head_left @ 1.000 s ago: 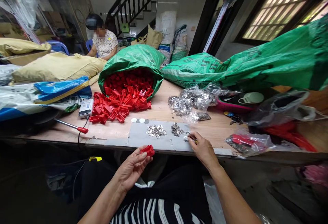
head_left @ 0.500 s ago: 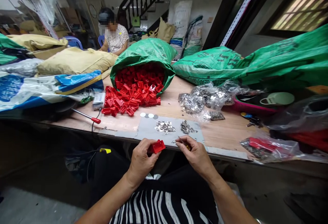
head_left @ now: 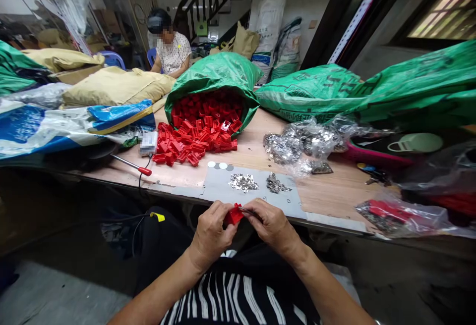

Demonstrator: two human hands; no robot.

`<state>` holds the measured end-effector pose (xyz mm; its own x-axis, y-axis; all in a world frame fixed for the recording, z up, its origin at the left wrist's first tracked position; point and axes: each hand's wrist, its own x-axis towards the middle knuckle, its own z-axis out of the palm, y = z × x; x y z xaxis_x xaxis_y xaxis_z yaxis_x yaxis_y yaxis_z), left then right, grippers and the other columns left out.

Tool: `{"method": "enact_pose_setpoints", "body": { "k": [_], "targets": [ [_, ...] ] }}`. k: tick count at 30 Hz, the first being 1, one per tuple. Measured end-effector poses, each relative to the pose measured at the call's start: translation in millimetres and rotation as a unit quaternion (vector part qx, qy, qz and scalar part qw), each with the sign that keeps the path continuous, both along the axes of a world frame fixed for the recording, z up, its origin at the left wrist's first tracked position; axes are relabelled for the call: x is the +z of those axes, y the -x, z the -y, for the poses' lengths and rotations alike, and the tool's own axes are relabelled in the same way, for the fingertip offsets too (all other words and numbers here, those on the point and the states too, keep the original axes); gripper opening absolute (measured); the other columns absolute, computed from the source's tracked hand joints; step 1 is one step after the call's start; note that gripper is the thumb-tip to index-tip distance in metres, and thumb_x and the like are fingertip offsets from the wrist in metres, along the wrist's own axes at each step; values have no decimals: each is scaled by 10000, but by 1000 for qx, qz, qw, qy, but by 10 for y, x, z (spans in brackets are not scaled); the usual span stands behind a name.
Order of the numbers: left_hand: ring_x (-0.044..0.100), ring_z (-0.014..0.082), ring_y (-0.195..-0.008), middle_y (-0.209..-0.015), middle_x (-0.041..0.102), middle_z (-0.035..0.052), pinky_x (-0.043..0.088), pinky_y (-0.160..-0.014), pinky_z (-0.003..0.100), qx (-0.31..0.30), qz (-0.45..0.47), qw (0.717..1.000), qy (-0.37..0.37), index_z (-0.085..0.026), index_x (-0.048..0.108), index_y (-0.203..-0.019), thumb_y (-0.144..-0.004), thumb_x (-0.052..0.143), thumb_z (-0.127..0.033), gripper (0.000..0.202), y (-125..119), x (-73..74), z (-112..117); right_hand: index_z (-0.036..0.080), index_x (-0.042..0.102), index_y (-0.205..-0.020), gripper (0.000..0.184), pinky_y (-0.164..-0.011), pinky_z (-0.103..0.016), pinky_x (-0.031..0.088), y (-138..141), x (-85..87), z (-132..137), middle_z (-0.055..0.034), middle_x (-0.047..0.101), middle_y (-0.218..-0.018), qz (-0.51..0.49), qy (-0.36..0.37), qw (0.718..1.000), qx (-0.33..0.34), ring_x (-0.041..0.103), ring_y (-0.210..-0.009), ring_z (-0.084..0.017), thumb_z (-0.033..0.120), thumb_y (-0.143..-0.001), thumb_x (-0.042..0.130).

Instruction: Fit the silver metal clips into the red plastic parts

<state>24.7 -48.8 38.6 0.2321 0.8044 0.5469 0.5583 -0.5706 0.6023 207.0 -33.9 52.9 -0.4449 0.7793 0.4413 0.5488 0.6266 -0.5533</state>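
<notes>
My left hand is closed around a small red plastic housing, its hollow end turned to the right. My right hand pinches what look like thin metal tweezers, their tip at the right edge of the housing. Fingers hide most of the tool, and I cannot make out whether its tip holds a small part. Just beyond my hands, a grey mat carries a pile of flat shiny metal pieces and a smaller pile of darker metal pieces.
A green sack spills red housings onto the table. Bags of metal parts lie to its right. A red-handled lever juts out at left. Another bag sits near the right edge. A person sits across the table.
My right hand has moved left, bringing the tweezers to the red housing. My left hand still grips the housing. The view has shifted slightly.
</notes>
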Motion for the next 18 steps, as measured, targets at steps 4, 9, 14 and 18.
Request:
{"method": "enact_pose_setpoints", "body": {
  "k": [4,9,14,18],
  "targets": [
    [583,177,-752,-831,640,50,504,-686,284,3,-12,1000,-7,-174,597,-1018,-755,591,-61,286,-1,-6,2,202,594,-922,130,-701,-291,511,-16,8,12,-48,652,-841,19,-2,1000,4,619,-792,-172,119,-902,497],
    [585,177,-752,-830,640,47,505,-687,285,5,-24,1000,1,-178,593,-1007,-756,580,-61,277,-2,17,7,200,595,-916,136,-693,-298,509,-28,8,31,-48,645,-832,27,2,1000,-4,613,-784,-174,112,-896,493],
    [589,180,-766,-837,644,50,509,-692,287,-4,-19,1000,4,-181,589,-1021,-769,573,-71,275,-14,28,19,206,611,-965,175,-733,-317,518,-37,54,27,-62,652,-881,28,33,999,6,619,-829,-183,123,-901,470],
    [598,180,-767,-830,645,50,513,-696,287,-1,1,1000,16,-189,598,-1007,-783,581,-99,243,-15,23,19,206,623,-965,181,-730,-324,520,-28,56,22,-68,657,-876,4,44,999,5,618,-822,-185,152,-911,459]
  ]
}}
